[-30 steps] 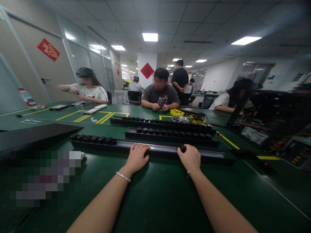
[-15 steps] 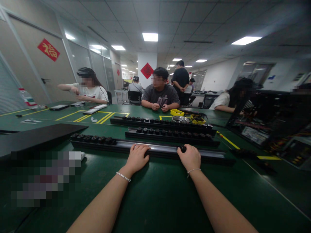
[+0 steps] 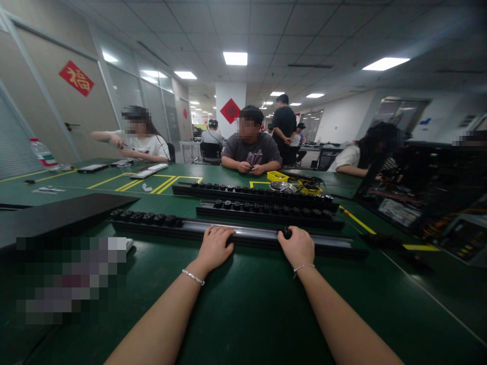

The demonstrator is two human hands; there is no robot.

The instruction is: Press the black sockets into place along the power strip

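Observation:
A long black rail (image 3: 254, 233) with a shiny channel lies across the green table in front of me. Several black round parts (image 3: 147, 217) sit in a row at its left end. My left hand (image 3: 215, 247) rests on the near edge of the rail, left of its middle, fingers over the channel and thumb apart. Farther right, my right hand (image 3: 300, 246) is closed round a small black part (image 3: 286, 232) at the channel; the fingers partly hide it. Behind are two more black rails (image 3: 266, 219), (image 3: 213, 193) bearing rows of similar parts.
The green table (image 3: 243, 314) carries a black panel (image 3: 57, 215) at left, a pixelated object below it, yellow trays (image 3: 277, 176) beyond the rails, and an open computer case (image 3: 399, 210) at right. People sit across the table; a bottle (image 3: 42, 154) stands far left.

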